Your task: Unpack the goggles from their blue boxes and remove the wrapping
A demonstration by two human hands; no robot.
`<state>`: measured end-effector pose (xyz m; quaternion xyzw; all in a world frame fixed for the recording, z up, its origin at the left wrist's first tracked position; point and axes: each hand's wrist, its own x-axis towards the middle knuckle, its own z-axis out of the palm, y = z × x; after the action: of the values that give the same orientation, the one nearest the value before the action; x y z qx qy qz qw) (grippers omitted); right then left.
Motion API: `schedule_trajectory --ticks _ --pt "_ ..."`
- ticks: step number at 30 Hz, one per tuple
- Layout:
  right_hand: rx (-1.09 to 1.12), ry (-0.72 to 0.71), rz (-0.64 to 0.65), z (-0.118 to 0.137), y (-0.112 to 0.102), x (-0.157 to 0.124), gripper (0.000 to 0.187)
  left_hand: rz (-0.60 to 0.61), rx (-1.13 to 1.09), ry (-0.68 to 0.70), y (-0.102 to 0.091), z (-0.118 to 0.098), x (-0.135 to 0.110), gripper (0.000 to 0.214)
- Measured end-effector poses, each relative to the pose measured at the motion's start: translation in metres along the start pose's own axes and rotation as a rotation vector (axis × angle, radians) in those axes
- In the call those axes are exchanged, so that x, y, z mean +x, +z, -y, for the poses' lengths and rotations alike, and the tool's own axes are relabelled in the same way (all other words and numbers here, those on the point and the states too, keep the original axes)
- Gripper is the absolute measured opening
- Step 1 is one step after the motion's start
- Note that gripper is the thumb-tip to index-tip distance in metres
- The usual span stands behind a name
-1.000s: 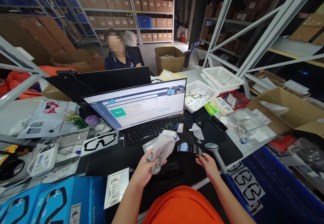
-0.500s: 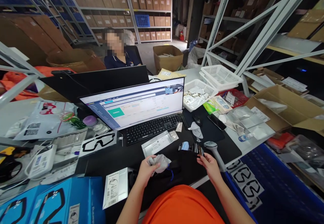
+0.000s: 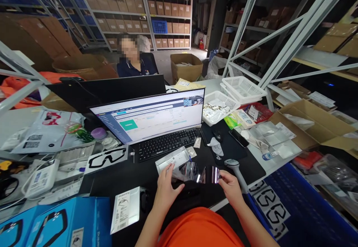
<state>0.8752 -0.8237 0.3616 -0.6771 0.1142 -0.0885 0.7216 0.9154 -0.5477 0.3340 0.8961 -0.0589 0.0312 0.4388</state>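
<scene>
A pair of mirrored goggles [image 3: 200,173] is held low over the black table [image 3: 125,176], near its edge. It is pinched at its right end by the right hand [image 3: 231,187], while the left hand [image 3: 166,191] rests open on its left part. The lens is judged light, slippery and easily scratched, so the frame ends are better gripped. Farther away, a keyboard [image 3: 167,144] and a monitor [image 3: 151,114] are seen.

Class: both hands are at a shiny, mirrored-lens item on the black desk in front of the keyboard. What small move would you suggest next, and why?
Probably lift the mirrored-lens item slightly clear of the desk. The right hand pinches its right end, while the left hand lies flat on its left part. The silver tray and barcode scanner sit close by, so a small lift would avoid knocking them.
</scene>
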Motion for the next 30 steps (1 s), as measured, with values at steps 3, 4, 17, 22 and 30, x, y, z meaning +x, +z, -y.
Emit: schedule_trajectory --ticks 3,4,17,22,30 --pt "-0.047 -0.085 0.089 0.012 0.009 -0.004 0.012 0.064 0.003 0.133 -0.013 -0.024 -0.014 0.089" --pt "-0.053 -0.099 0.121 0.016 0.012 -0.005 0.01 0.075 -0.001 0.159 -0.019 -0.033 -0.018 0.091" --pt "0.036 0.112 0.358 0.039 0.042 -0.005 0.042 0.276 -0.312 -0.041 -0.057 -0.085 -0.029 0.048" --pt "0.057 0.225 0.463 0.041 0.048 0.003 0.045 0.25 -0.482 -0.195 -0.052 -0.081 -0.032 0.045" --pt "-0.15 0.185 0.553 0.051 0.04 0.025 0.04 0.452 -0.882 -0.41 -0.051 -0.08 -0.031 0.049"
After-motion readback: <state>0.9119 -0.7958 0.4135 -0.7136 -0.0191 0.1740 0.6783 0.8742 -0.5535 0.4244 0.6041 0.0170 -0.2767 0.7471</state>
